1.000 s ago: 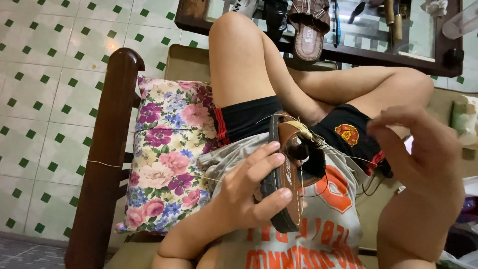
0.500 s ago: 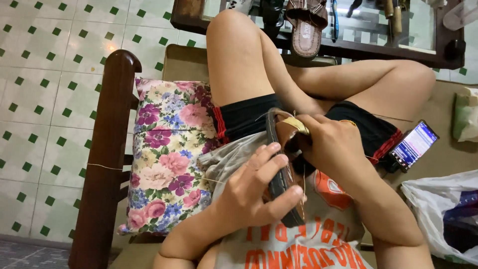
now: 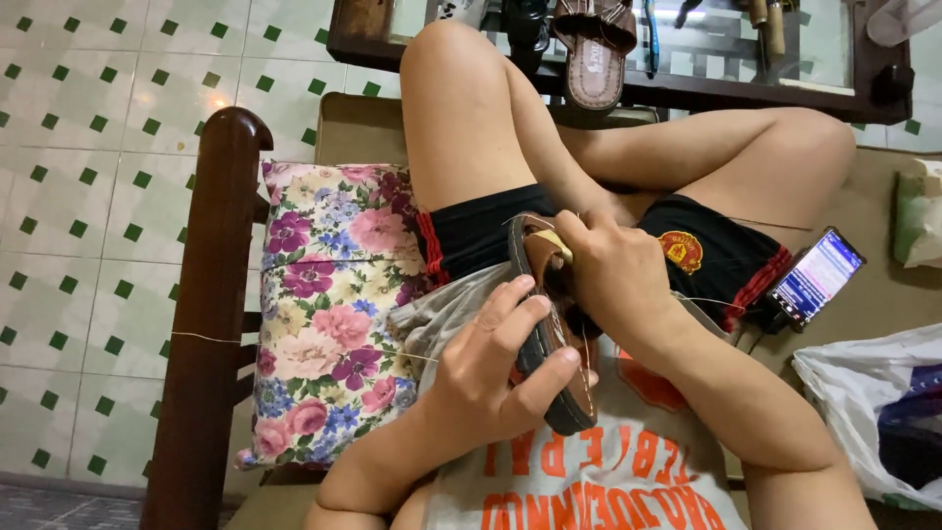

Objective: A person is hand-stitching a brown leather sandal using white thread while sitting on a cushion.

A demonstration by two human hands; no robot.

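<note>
Sandal work is seen from above, over the lap of a person seated on a wooden seat. A brown leather sandal (image 3: 551,334) with a dark sole is held on edge above the lap, toe end toward the knees, heel end toward the grey printed shirt (image 3: 599,481). The left hand (image 3: 491,378) is closed on the sandal from the left side, its fingers (image 3: 520,314) laid across the sole edge and the thumb pressed against the lower sole. The right hand (image 3: 618,280) is curled over the upper strap of the sandal, its grip pressed together on the strap near the toe end; what is pinched between the fingertips cannot be told. A thin thread (image 3: 711,302) is drawn out rightward from under the right hand. A floral cushion (image 3: 329,304) lies just beside the left thigh, against the dark wooden armrest (image 3: 211,294). A lit phone (image 3: 816,277) rests on the seat by the right thigh, near a white plastic bag (image 3: 868,402). Another sandal (image 3: 594,54) lies on the glass tabletop (image 3: 814,49) beyond the knees.
</note>
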